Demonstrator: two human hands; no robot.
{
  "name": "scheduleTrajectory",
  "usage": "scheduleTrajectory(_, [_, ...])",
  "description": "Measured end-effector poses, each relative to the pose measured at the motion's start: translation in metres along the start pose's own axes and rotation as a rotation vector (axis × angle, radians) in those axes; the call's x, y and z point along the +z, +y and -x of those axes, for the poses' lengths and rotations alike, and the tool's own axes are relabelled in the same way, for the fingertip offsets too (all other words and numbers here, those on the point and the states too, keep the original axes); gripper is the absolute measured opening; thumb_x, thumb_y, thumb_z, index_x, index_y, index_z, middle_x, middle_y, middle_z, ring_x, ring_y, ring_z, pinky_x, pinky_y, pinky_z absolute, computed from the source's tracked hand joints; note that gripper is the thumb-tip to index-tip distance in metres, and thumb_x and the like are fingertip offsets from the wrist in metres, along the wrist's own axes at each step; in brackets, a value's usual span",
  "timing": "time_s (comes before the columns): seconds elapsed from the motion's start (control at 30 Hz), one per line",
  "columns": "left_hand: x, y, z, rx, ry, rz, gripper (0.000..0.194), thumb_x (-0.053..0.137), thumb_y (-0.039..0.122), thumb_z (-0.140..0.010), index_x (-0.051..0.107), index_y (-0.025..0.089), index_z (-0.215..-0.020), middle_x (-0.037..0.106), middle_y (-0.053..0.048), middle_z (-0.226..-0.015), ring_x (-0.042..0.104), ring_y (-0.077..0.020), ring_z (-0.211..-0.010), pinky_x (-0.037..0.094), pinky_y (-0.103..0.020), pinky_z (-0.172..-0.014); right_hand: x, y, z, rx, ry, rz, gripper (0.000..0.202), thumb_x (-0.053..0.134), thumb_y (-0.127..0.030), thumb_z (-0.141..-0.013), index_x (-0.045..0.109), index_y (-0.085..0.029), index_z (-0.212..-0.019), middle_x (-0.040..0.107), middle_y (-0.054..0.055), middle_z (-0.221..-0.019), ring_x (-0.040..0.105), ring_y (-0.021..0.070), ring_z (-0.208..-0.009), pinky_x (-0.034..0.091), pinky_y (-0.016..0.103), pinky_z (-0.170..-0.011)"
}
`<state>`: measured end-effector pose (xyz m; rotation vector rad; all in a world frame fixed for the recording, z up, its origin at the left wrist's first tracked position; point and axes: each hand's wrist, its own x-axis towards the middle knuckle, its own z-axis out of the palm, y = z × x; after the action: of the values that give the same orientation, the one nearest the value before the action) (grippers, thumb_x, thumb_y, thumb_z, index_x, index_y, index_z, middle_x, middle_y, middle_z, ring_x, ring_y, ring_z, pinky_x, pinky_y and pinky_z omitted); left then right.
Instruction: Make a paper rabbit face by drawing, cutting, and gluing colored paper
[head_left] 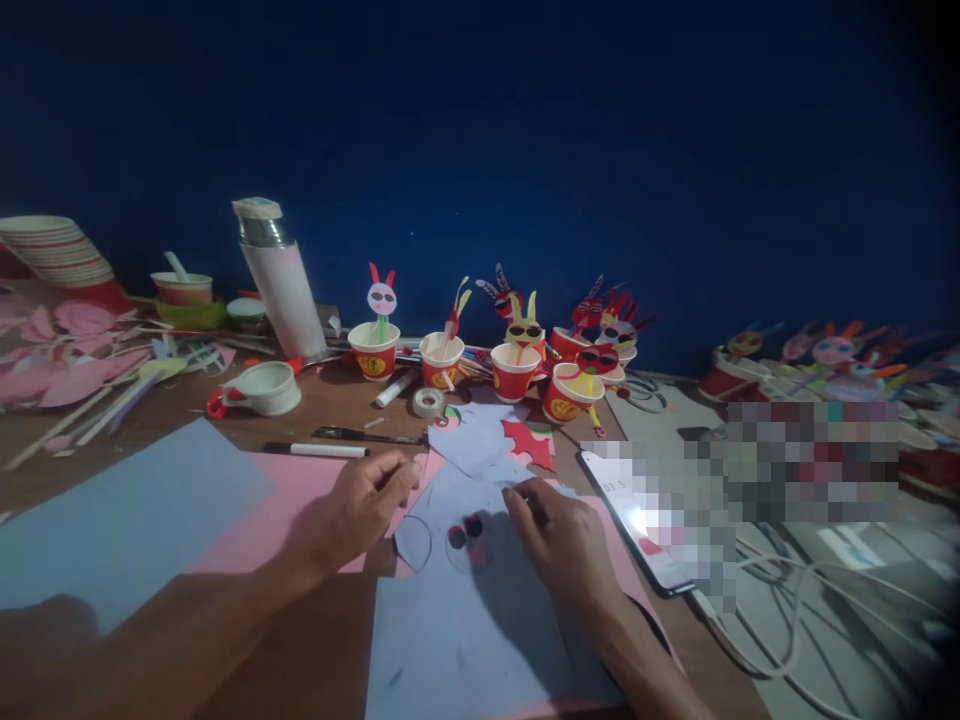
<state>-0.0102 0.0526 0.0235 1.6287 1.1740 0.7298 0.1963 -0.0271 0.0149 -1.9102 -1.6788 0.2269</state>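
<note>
My left hand (379, 492) hovers over the left side of the papers, thumb and fingers pinched together. Whatever is in that pinch is too small or hidden to make out. To the right, my right hand (561, 528) is curled over the paper, its fingertips turned down and partly hidden. Between the hands lies a pale sheet of paper (457, 640) with a drawn circle (414, 543) and a round face piece bearing dark oval eyes (465, 531). Beyond them are a cut paper scrap (469, 440) and a red paper scrap (529, 446).
Red paper cups (517, 372) with paper bunny figures stand behind. A tape roll (429, 403), a marker (315, 450), a black pen (367, 436) and a mug (262, 388) lie nearer. A flask (281, 290) is at left; a phone (637, 520) and white cables (795, 630) are at right.
</note>
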Motion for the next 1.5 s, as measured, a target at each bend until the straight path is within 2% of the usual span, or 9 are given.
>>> scheduleTrajectory(0.17, [0.002, -0.005, 0.001, 0.209, -0.030, -0.227, 0.042, 0.041, 0.039, -0.087, 0.033, 0.018, -0.051, 0.031, 0.005, -0.049, 0.034, -0.0096, -0.048, 0.026, -0.023, -0.049, 0.002, 0.000, 0.000, -0.048, 0.073, -0.006, 0.034, 0.043, -0.037, -0.088, 0.052, -0.020, -0.060, 0.051, 0.000, -0.049, 0.047, 0.0133, -0.047, 0.026, 0.025, -0.051])
scheduleTrajectory(0.27, [0.007, -0.006, 0.006, 0.389, -0.090, -0.385, 0.042, 0.042, 0.038, -0.088, 0.038, 0.018, -0.052, 0.037, 0.004, -0.053, 0.039, -0.0107, -0.053, 0.029, -0.024, -0.054, -0.001, 0.001, 0.000, -0.052, 0.130, -0.045, 0.036, 0.041, -0.037, -0.089, 0.047, -0.020, -0.058, 0.048, -0.002, -0.050, 0.044, 0.0121, -0.047, 0.028, 0.024, -0.051])
scheduleTrajectory(0.37, [0.017, -0.007, 0.015, 0.614, -0.165, -0.526, 0.023, 0.052, 0.039, -0.084, 0.058, 0.018, -0.076, 0.056, -0.002, -0.075, 0.048, -0.0165, -0.073, 0.036, -0.028, -0.069, -0.002, 0.002, 0.001, -0.050, 0.186, -0.080, 0.036, 0.037, -0.038, -0.090, 0.050, -0.019, -0.063, 0.051, -0.001, -0.053, 0.046, 0.0124, -0.051, 0.030, 0.023, -0.052])
scheduleTrajectory(0.43, [0.024, -0.008, 0.019, 0.715, -0.214, -0.618, 0.027, 0.057, 0.040, -0.080, 0.058, 0.020, -0.097, 0.059, -0.005, -0.095, 0.048, -0.0218, -0.088, 0.036, -0.035, -0.080, -0.002, 0.003, 0.001, -0.058, 0.214, -0.091, 0.037, 0.037, -0.039, -0.090, 0.052, -0.019, -0.064, 0.051, -0.001, -0.054, 0.046, 0.0123, -0.051, 0.031, 0.023, -0.052])
scheduleTrajectory(0.5, [0.029, -0.009, 0.021, 0.764, -0.232, -0.704, 0.033, 0.059, 0.041, -0.078, 0.057, 0.019, -0.103, 0.059, -0.007, -0.104, 0.046, -0.0247, -0.096, 0.035, -0.040, -0.086, 0.000, 0.004, 0.001, -0.074, 0.232, -0.094, 0.037, 0.038, -0.038, -0.090, 0.052, -0.019, -0.063, 0.051, -0.002, -0.053, 0.046, 0.0118, -0.050, 0.031, 0.022, -0.051])
scheduleTrajectory(0.87, [0.025, -0.016, 0.013, 0.888, -0.261, -0.832, 0.042, 0.056, 0.037, -0.081, 0.052, 0.020, -0.119, 0.055, -0.009, -0.124, 0.044, -0.0284, -0.110, 0.037, -0.048, -0.092, 0.010, 0.010, -0.006, -0.134, 0.298, -0.074, 0.035, 0.043, -0.033, -0.088, 0.051, -0.018, -0.058, 0.051, -0.002, -0.051, 0.044, 0.0102, -0.047, 0.029, 0.021, -0.049])
scheduleTrajectory(1.13, [0.024, -0.022, 0.003, 0.862, -0.351, -0.804, 0.042, 0.055, 0.029, -0.083, 0.048, 0.021, -0.123, 0.055, -0.008, -0.123, 0.044, -0.0281, -0.112, 0.038, -0.048, -0.091, 0.014, 0.007, -0.008, -0.141, 0.188, -0.071, 0.032, 0.044, -0.028, -0.086, 0.054, -0.018, -0.058, 0.054, -0.001, -0.050, 0.048, 0.0106, -0.048, 0.031, 0.021, -0.051])
scheduleTrajectory(1.3, [0.021, -0.020, -0.004, 0.874, -0.387, -0.714, 0.034, 0.053, 0.023, -0.083, 0.053, 0.020, -0.117, 0.060, -0.007, -0.117, 0.045, -0.0271, -0.112, 0.037, -0.047, -0.091, 0.010, 0.010, -0.008, -0.088, 0.120, -0.132, 0.033, 0.042, -0.029, -0.087, 0.050, -0.019, -0.056, 0.046, -0.003, -0.049, 0.042, 0.0098, -0.047, 0.030, 0.021, -0.050])
scheduleTrajectory(1.5, [0.011, -0.011, -0.004, 0.831, -0.451, -0.650, 0.050, 0.055, 0.015, -0.072, 0.049, 0.019, -0.121, 0.051, -0.007, -0.129, 0.036, -0.0281, -0.121, 0.027, -0.049, -0.100, 0.006, 0.009, -0.007, -0.014, 0.036, -0.228, 0.034, 0.042, -0.033, -0.088, 0.046, -0.019, -0.057, 0.039, -0.005, -0.050, 0.037, 0.0092, -0.048, 0.028, 0.021, -0.048])
